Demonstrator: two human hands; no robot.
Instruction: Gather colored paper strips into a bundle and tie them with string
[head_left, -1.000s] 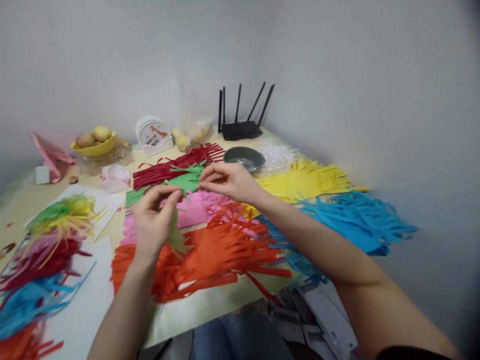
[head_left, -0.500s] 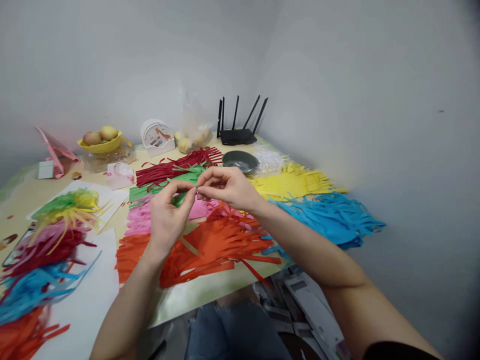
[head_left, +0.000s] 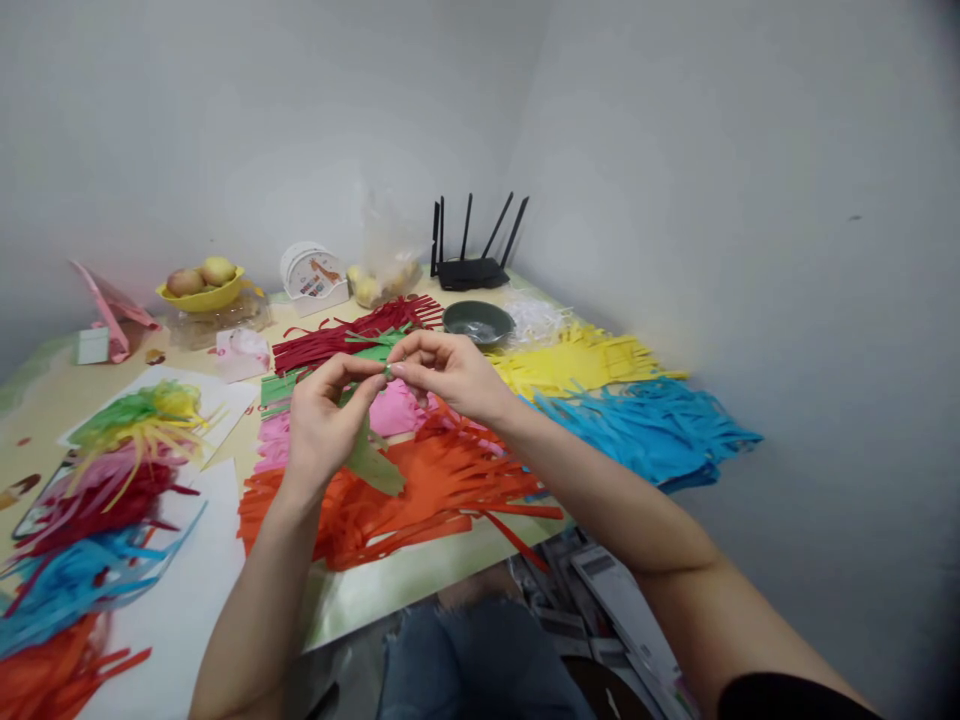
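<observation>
My left hand [head_left: 328,415] and my right hand [head_left: 457,375] meet fingertip to fingertip above the table. Both pinch a small twisted bit of green tissue paper, and a light green piece of the paper [head_left: 375,468] hangs below my left hand. Beneath them lie orange fringed paper [head_left: 435,485], pink fringed paper [head_left: 397,408] and green fringed paper [head_left: 281,390]. Dark red fringed paper [head_left: 337,340] is just behind. To the right spread yellow fringed paper [head_left: 585,362] and blue fringed paper [head_left: 645,430].
Bunched multicoloured tassels [head_left: 127,480] lie on white sheets [head_left: 187,590] at the left. Along the back stand a yellow fruit bowl [head_left: 202,298], a white coaster holder [head_left: 315,278], a clear bag [head_left: 386,265], a black router [head_left: 471,273] and a dark bowl [head_left: 480,322].
The light green paper now hangs visibly below my left hand. Both hands have shifted slightly left and remain together, still pinching. The view has turned a little.
</observation>
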